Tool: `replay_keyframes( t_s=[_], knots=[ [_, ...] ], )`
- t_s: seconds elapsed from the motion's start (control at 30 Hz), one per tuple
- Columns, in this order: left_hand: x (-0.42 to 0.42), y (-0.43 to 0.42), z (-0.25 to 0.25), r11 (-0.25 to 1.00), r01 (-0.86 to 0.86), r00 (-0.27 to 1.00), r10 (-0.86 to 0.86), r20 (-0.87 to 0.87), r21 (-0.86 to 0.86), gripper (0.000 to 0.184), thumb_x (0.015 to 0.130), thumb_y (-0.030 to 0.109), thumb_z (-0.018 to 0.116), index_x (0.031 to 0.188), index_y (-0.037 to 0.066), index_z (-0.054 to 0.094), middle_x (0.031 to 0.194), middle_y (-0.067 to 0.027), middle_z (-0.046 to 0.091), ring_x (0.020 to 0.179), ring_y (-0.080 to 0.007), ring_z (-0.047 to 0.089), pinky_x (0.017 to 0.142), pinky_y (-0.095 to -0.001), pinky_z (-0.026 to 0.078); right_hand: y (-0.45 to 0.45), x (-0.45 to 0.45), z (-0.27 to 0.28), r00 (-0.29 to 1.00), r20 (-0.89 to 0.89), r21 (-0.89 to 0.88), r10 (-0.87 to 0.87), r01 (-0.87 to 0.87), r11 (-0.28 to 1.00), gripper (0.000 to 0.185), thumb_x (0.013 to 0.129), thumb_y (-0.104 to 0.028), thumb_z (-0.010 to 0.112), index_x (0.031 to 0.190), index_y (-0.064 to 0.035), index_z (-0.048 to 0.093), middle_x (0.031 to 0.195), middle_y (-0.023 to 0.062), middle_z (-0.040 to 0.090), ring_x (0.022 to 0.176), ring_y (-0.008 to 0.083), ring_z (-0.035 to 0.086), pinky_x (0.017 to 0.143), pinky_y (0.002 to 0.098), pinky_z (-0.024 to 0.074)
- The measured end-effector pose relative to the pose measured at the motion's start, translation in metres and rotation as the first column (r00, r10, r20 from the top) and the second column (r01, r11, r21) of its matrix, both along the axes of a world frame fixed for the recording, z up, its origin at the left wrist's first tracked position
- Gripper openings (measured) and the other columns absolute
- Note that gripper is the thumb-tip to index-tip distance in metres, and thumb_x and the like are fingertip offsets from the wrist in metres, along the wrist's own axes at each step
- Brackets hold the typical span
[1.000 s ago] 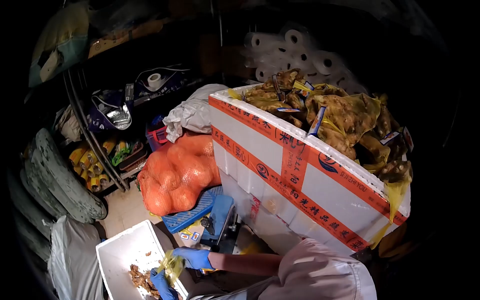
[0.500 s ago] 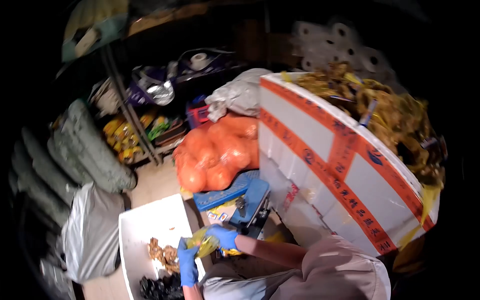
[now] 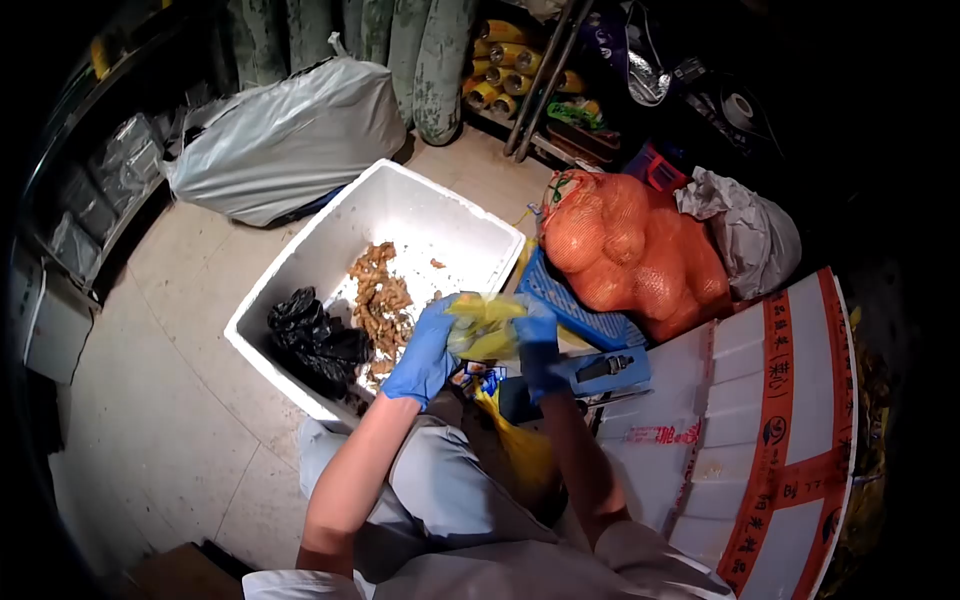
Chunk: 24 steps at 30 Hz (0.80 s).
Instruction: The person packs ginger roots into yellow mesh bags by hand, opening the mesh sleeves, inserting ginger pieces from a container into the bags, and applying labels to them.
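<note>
Both hands wear blue gloves. My left hand and my right hand grip opposite sides of a yellow plastic bag, slightly blurred; I cannot make out what is in it. Just beyond my left hand stands a white foam box. Inside it lie knobbly brown pieces that look like ginger root and a crumpled black plastic bag. Near my right hand is a blue flat device with a dark watch-like strap on it. More yellow plastic hangs below my hands.
Orange mesh sacks of round produce sit beside a blue plastic basket. A large taped foam box stands close on my right. A silver-grey bag and long green gourds lie beyond the white box.
My view has swung left and down, bringing the white foam box and the floor further into sight. Both hands keep hold of the yellow bag, now stretched between them.
</note>
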<state>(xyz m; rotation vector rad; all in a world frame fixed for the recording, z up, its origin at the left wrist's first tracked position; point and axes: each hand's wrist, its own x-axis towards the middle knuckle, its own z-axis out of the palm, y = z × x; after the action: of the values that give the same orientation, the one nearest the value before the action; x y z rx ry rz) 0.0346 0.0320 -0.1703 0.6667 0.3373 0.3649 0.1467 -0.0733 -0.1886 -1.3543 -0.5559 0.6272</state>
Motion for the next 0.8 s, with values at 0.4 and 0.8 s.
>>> replay_keyframes(
  t_s=[0.4, 0.8],
  knots=[
    [-0.008, 0.013, 0.006, 0.988, -0.016, 1.000, 0.019, -0.018, 0.155, 0.006, 0.082, 0.007, 0.047, 0.080, 0.005, 0.052, 0.068, 0.0026, 0.051, 0.060, -0.0052, 0.049, 0.053, -0.0181, 0.041, -0.012, -0.036, 0.047, 0.828, 0.550, -0.233, 0.111, 0.024, 0.972, 0.031, 0.078, 0.000, 0.047, 0.109, 0.0005, 0.049, 0.094, 0.0107, 0.055, 0.087, 0.0186, 0.053, 0.073, 0.0260, 0.0440],
    [-0.021, 0.004, 0.005, 0.934, 0.314, 0.949, -0.309, 0.053, -0.173, 0.028, 0.088, 0.019, 0.044, 0.110, 0.001, 0.047, 0.102, -0.0103, 0.055, 0.088, -0.0181, 0.056, 0.080, -0.0291, 0.047, -0.016, -0.032, 0.048, 0.938, 0.292, -0.015, 0.187, -0.191, 0.982, 0.033, 0.068, -0.002, 0.061, 0.100, 0.0010, 0.052, 0.088, 0.0023, 0.056, 0.081, 0.0105, 0.051, 0.073, 0.0238, 0.0436]
  ],
)
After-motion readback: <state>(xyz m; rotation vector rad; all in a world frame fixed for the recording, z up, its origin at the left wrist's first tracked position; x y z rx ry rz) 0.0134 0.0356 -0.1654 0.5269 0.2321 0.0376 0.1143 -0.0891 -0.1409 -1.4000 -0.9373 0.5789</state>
